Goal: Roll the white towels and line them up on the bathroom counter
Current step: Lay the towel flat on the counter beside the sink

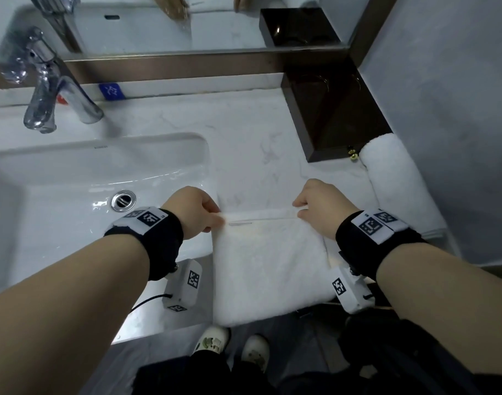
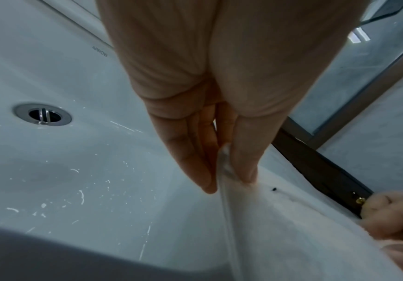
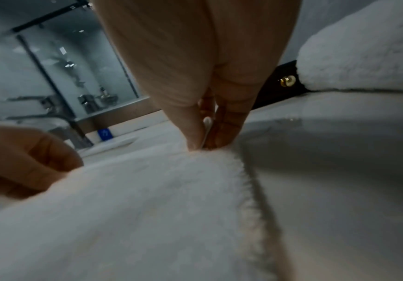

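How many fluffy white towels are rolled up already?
One rolled white terry towel already lies by the right wall, beside the dark wooden box. A second flat white towel is in hand: left hand and right hand pinch its far corners. It is not yet rolled or lined up.

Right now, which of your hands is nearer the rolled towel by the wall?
Right. The right hand pinches the flat towel just beside the rolled towel; the left hand is farther, by the sink.

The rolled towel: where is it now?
In the head view the rolled towel lies at the counter's far right, against the wall, just in front of the dark box.
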Demonstrator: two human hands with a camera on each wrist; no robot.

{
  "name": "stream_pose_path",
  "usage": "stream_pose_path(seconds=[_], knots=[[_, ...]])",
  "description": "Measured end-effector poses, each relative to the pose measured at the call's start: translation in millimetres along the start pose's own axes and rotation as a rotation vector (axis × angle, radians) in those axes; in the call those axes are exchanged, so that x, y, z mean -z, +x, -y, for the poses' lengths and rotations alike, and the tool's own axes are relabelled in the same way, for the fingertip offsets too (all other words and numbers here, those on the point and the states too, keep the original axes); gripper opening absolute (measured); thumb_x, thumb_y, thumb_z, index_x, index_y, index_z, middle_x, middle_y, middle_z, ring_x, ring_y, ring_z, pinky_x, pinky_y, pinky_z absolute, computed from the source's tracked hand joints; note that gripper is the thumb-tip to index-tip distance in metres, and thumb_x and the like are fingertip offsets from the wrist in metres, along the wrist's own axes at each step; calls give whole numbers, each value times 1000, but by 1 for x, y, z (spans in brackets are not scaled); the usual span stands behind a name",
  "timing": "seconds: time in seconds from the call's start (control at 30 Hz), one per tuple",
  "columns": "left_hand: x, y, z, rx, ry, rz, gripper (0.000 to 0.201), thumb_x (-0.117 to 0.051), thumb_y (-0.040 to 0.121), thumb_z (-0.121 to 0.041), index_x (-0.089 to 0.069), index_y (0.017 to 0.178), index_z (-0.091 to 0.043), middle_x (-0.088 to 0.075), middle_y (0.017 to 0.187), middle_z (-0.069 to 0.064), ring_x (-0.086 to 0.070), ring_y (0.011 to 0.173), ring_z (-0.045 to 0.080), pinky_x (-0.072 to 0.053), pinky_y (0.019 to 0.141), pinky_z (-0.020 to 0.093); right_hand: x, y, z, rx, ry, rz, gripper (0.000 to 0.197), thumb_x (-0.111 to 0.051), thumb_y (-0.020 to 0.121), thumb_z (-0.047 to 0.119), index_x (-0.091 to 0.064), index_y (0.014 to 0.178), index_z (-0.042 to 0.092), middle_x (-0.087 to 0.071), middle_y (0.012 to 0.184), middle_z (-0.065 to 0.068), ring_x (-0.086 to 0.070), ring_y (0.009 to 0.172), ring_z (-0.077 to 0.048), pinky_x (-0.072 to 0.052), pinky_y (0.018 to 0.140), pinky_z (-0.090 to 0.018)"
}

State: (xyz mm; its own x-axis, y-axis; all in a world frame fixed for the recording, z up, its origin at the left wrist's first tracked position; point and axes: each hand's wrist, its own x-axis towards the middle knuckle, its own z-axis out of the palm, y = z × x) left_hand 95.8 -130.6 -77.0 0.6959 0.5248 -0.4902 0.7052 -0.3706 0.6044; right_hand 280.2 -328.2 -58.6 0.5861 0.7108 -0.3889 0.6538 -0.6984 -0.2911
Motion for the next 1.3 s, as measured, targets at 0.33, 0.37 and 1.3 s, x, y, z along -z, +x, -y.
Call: stream_pose_path(seconds=[0.33,0.37,1.3], knots=[[-8,0,-2,-200,95,-140,25,-80,74,-15,-58,67,-24,-56,69,-6,-51,62,13,-37,55,20,-6,-2,-6,110,-105,-75,18,-51,95,3,-61,109,9,-45,118,-2,-49,80,-13,-28,72,-10],[-8,2,-4,-230,114,-157,25,-80,74,-14,-57,67,-22,-55,71,-6,-52,65,16,-38,56,21,-7,-2,-7,123,-99,-89,18,-51,95,1,-61,108,8,-45,117,-2,-47,79,-12,-26,71,-8],[-4,-9,-6,-340,292,-57,26,-66,86,-20,-57,62,-15,-53,84,-6,-54,71,19,-47,70,34,-23,-36,-20,163,76,-185,43,-54,83,4,-33,54,27,-46,82,12,-54,78,-14,-41,66,-25]])
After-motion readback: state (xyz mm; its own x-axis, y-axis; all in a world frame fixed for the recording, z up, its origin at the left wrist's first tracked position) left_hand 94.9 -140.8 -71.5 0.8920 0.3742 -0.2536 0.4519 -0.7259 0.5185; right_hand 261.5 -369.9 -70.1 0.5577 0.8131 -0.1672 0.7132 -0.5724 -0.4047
